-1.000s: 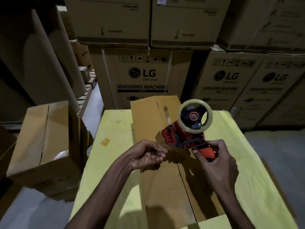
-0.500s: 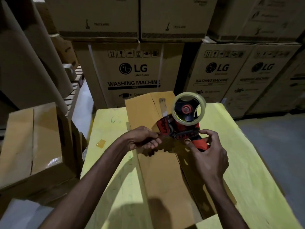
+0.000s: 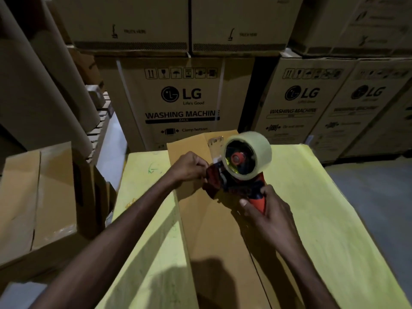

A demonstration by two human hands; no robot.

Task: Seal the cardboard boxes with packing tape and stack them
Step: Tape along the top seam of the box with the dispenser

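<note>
Over the bench's far edge, the right hand [image 3: 265,210] clamps the tape dispenser [image 3: 240,172] handle while the left hand [image 3: 189,167] pinches at its mouth above the cardboard box [image 3: 214,230] — best to free the tape end cleanly, then press it onto the seam's far end.

Two bare forearms, left hand [image 3: 189,167] and right hand [image 3: 268,216] ungloved, no sleeves

A single wide-angle head camera looks forward and steeply down from close above a yellow-covered table [image 3: 323,219]. Both forearms reach in from the near edge. Farther off it faces a wall of stacked brown cardboard washing-machine cartons [image 3: 182,97], whose edges bow toward the frame's borders.
</note>
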